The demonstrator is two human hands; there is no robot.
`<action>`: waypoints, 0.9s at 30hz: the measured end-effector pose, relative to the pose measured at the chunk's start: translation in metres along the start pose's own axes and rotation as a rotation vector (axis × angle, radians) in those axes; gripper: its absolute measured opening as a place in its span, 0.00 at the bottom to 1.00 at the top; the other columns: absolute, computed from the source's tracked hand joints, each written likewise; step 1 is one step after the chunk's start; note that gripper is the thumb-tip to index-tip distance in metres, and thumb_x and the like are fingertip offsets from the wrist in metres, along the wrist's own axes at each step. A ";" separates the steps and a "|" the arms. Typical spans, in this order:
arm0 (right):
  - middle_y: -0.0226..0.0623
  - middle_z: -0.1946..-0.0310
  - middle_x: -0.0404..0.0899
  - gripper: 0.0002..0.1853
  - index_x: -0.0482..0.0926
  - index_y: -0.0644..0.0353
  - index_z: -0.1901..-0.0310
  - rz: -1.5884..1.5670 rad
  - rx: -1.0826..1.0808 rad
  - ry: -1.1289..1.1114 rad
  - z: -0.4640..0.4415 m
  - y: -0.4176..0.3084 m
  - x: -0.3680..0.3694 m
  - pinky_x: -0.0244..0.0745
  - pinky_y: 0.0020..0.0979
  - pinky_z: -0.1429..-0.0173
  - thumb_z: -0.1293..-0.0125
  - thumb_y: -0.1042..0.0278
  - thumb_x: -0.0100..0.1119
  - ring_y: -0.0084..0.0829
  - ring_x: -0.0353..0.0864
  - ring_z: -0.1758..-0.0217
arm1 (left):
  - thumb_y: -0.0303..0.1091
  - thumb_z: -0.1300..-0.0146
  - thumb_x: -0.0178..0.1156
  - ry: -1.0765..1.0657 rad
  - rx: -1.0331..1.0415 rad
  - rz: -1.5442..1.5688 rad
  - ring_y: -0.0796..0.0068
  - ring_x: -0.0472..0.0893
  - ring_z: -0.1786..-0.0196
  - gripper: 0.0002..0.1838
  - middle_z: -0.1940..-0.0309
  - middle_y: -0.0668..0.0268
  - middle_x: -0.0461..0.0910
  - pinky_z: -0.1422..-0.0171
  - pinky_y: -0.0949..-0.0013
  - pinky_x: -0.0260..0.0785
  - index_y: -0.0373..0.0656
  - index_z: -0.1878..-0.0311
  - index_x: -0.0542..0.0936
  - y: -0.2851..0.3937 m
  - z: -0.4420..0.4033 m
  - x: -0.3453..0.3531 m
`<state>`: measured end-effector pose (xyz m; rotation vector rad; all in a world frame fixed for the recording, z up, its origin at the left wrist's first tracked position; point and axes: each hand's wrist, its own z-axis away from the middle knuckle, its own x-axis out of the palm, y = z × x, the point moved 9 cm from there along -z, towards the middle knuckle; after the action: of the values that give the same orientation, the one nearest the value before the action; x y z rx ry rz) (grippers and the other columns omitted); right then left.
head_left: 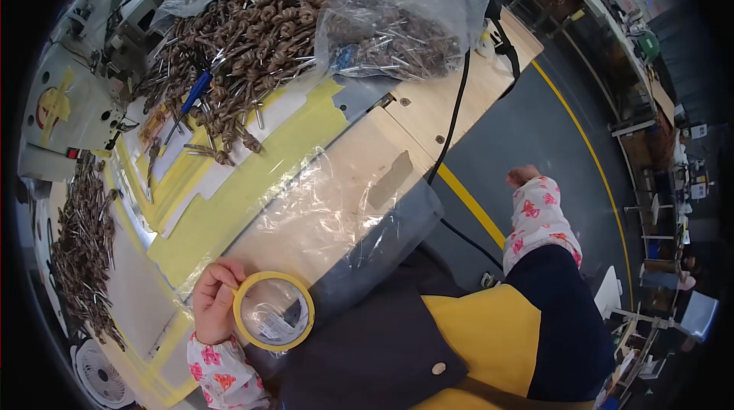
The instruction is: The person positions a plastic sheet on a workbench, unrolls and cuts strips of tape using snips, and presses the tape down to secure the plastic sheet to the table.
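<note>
Tape roll: the yellow tape roll is at the near edge of the table, right by the person's dark and yellow clothing, with its open ring facing up at the camera.
Left hand: the left hand has its grip closed on the tape roll, thumb and fingers pinching the rim on one side. Floral sleeve on that arm.
Right hand: the right hand is out past the table, over the grey floor, well apart from the roll. Fingers look kinda bent, but can't tell how wide the grip is from here.
Clear plastic: a shiny, crinkly plastic sheet lies across the wood near the roll and hangs over the edge.
Cord heap: big messy pile of brown knotted cords with metal tips, up on the far part of the table.
Blue tool: blue-handled tool lying on those cords.
Clear bag: see-through bag beside the heap, more of the same stuff showing through.
Second pile: another bunch of cords off to the left.
Cable: black cable running down across the table edge.
</note>
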<state>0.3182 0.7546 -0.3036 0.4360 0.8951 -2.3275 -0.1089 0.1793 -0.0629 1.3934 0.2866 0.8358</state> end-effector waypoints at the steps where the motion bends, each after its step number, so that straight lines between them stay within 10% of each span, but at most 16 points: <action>1: 0.43 0.74 0.79 0.05 0.76 0.72 0.68 0.090 0.046 -0.015 -0.003 0.010 0.017 0.80 0.30 0.72 0.42 0.78 0.56 0.33 0.82 0.74 | 0.38 0.37 0.57 -0.006 0.004 0.014 0.78 0.72 0.63 0.11 0.60 0.65 0.69 0.55 0.75 0.66 0.41 0.65 0.70 0.000 0.000 0.000; 10: 0.39 0.75 0.80 0.09 0.80 0.62 0.62 0.186 -0.949 -0.078 0.063 -0.196 0.128 0.76 0.32 0.76 0.46 0.72 0.61 0.28 0.81 0.76 | 0.37 0.35 0.56 0.048 0.045 0.040 0.77 0.72 0.63 0.10 0.60 0.64 0.68 0.56 0.75 0.66 0.41 0.65 0.69 0.002 -0.002 -0.001; 16: 0.34 0.76 0.80 0.14 0.80 0.65 0.69 0.710 -0.784 -0.159 0.172 -0.241 0.059 0.70 0.23 0.74 0.41 0.60 0.57 0.22 0.79 0.75 | 0.37 0.35 0.55 0.072 0.057 0.041 0.77 0.71 0.62 0.10 0.59 0.64 0.68 0.55 0.75 0.66 0.41 0.65 0.69 0.006 -0.005 0.000; 20: 0.32 0.72 0.81 0.12 0.80 0.65 0.68 0.446 -1.159 -0.425 0.345 -0.262 0.070 0.72 0.23 0.63 0.37 0.65 0.54 0.21 0.79 0.68 | 0.36 0.35 0.54 0.052 0.041 0.030 0.77 0.71 0.62 0.09 0.59 0.64 0.68 0.55 0.75 0.66 0.41 0.64 0.70 0.010 -0.015 0.009; 24: 0.44 0.60 0.79 0.12 0.78 0.68 0.59 0.535 -1.622 -0.700 0.453 -0.235 0.173 0.75 0.29 0.57 0.42 0.70 0.60 0.33 0.80 0.61 | 0.36 0.34 0.54 0.006 0.064 0.015 0.78 0.71 0.61 0.08 0.59 0.65 0.68 0.54 0.75 0.65 0.41 0.63 0.70 0.011 -0.037 0.023; 27: 0.49 0.49 0.71 0.23 0.72 0.67 0.49 0.777 -2.044 -0.493 0.470 -0.211 0.229 0.69 0.39 0.45 0.45 0.65 0.63 0.45 0.72 0.46 | 0.35 0.34 0.53 -0.007 0.071 -0.043 0.80 0.71 0.61 0.08 0.59 0.65 0.70 0.54 0.75 0.66 0.40 0.63 0.70 0.010 -0.050 0.027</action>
<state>-0.0315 0.4594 0.0259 -0.5635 1.7481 -0.0999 -0.1252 0.2339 -0.0552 1.4513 0.3420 0.7919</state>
